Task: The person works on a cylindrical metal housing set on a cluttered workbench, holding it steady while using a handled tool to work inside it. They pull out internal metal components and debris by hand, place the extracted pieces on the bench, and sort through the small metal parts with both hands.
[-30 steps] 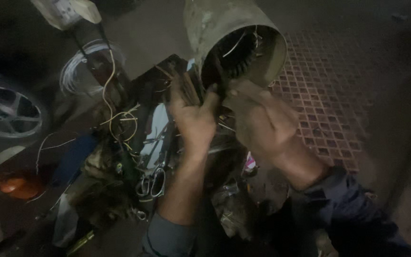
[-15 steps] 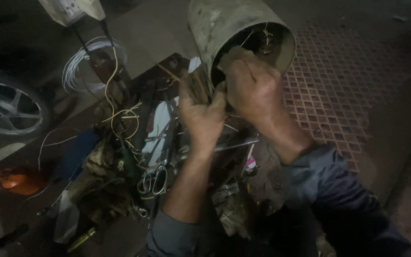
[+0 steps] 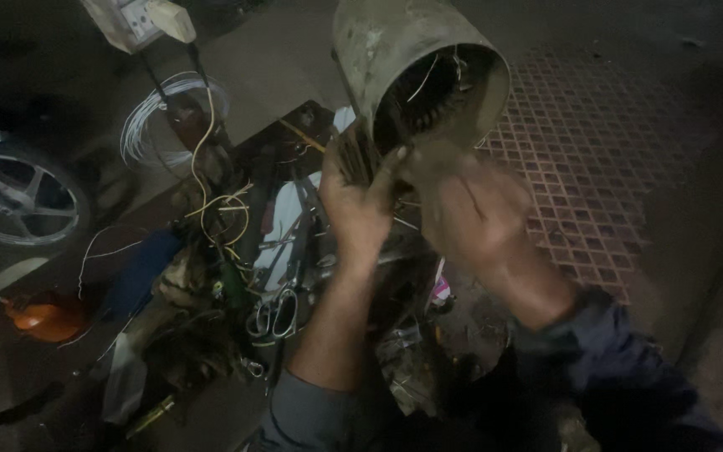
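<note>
I have a dull metal cylinder (image 3: 395, 59), a motor housing by the look of the wire windings (image 3: 428, 88) inside its open mouth, lifted up in front of me, with the mouth tilted down towards me. My left hand (image 3: 360, 197) presses against its lower rim, fingers curled around a bundle of thin dark strips (image 3: 353, 155) that stand up beside the opening. My right hand (image 3: 466, 209) is just below the mouth, thumb and fingertips reaching up to the rim; it is blurred, so I cannot tell whether those fingers are pinching anything or only touching the edge.

The light is poor. Below my arms the ground is a dark heap of clutter: a pair of scissors (image 3: 274, 314) with pale handles lies among loose tools and scraps, and yellow and white wires (image 3: 215, 205) trail through it. Further left an orange round object (image 3: 43, 316) rests on the floor, and beyond it a spoked wheel (image 3: 14, 197) stands at the edge of view. A coil of white wire (image 3: 156, 121) lies near the top left, under a pale electrical switch box (image 3: 140, 21) from which cables hang. To my right the floor is paved with small reddish patterned tiles (image 3: 596, 167), bordered by plain dark concrete.
</note>
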Tool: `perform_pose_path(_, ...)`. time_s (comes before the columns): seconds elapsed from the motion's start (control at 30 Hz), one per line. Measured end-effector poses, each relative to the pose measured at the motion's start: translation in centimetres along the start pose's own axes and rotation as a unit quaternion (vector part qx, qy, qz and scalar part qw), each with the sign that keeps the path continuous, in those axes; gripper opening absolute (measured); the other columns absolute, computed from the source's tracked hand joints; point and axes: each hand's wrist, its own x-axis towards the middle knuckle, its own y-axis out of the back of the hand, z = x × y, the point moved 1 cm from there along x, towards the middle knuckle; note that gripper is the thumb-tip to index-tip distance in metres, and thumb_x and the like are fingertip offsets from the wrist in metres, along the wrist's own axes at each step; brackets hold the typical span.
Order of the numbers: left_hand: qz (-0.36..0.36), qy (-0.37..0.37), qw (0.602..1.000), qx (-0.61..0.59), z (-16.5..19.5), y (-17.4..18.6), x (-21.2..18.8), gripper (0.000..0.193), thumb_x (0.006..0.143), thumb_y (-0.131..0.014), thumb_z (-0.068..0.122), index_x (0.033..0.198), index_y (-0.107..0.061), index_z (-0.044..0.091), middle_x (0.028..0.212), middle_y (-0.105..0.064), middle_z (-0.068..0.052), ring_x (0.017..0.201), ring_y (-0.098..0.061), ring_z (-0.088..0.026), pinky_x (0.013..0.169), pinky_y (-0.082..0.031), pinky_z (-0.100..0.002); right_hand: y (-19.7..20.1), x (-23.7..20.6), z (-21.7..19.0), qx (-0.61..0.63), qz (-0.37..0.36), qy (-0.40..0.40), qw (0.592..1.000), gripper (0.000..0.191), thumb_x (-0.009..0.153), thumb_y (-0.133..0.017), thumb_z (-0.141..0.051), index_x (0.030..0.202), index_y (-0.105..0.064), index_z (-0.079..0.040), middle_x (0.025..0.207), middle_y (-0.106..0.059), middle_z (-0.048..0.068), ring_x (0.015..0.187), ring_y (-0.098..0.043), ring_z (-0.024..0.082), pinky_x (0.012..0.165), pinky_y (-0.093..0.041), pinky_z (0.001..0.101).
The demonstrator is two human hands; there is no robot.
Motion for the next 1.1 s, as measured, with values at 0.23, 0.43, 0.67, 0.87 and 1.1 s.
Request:
perform_pose_path(0.23,0.043,0.043,0.996,0.069,-0.6,0.4,0.1,0.063,0.088,-0.082,0.015,0.139,-0.050,-0.003,0.131,-0.065,-0.018,0.118,-0.069,-0.028,0.098,-0.059,-0.041,5.3,-1.1,-3.0,0.054,-0.015,0.010,0.998,0.011,0.098,-0.072,0.001,0.104,-0.068,0.009,0.114,-0.071,0.029,0.090,-0.077,0.029,0.067,-0.060,0.0320)
perform_pose_path(0.43,0.060,0.069,0.993,-0.077,0.8,0.8,-2.9,0.052,0.094,-0.083,0.015,0.135,-0.056,-0.002,0.112,-0.067,-0.015,0.095,-0.066,-0.019,0.082,-0.053,-0.030,6.0,-4.7,-1.8,0.059,0.012,-0.070,0.996,0.008,0.102,-0.073,0.001,0.105,-0.068,0.006,0.107,-0.072,0.022,0.088,-0.076,0.026,0.069,-0.061,0.0326)
perform_pose_path(0.67,0.084,0.193,0.970,-0.121,1.4,1.0,-4.4,0.040,0.089,-0.083,0.012,0.118,-0.058,0.000,0.079,-0.060,-0.008,0.050,-0.051,-0.012,0.040,-0.042,-0.025,6.6,-5.7,0.8,-0.065,0.016,-0.098,0.993,0.011,0.103,-0.078,0.001,0.106,-0.068,0.004,0.101,-0.075,0.017,0.084,-0.074,0.023,0.068,-0.057,0.0327)
perform_pose_path(0.87,0.068,0.009,0.996,-0.055,1.8,0.6,-2.2,0.059,0.091,-0.080,0.003,0.139,-0.048,-0.001,0.124,-0.061,-0.011,0.112,-0.064,-0.018,0.094,-0.056,-0.031,5.9,-3.9,2.2,0.003,0.058,-0.107,0.993,0.012,0.096,-0.073,0.008,0.103,-0.065,0.007,0.100,-0.070,0.021,0.090,-0.073,0.031,0.073,-0.061,0.0363)
perform_pose_path(1.1,0.029,-0.018,0.999,-0.027,2.2,0.2,-1.3,0.057,0.093,-0.081,0.003,0.140,-0.050,-0.005,0.128,-0.065,-0.016,0.121,-0.066,-0.025,0.108,-0.056,-0.038,3.7,-5.0,5.1,0.145,0.097,-0.051,0.983,0.008,0.104,-0.061,0.010,0.099,-0.062,0.004,0.105,-0.070,0.018,0.092,-0.074,0.029,0.079,-0.064,0.0384)
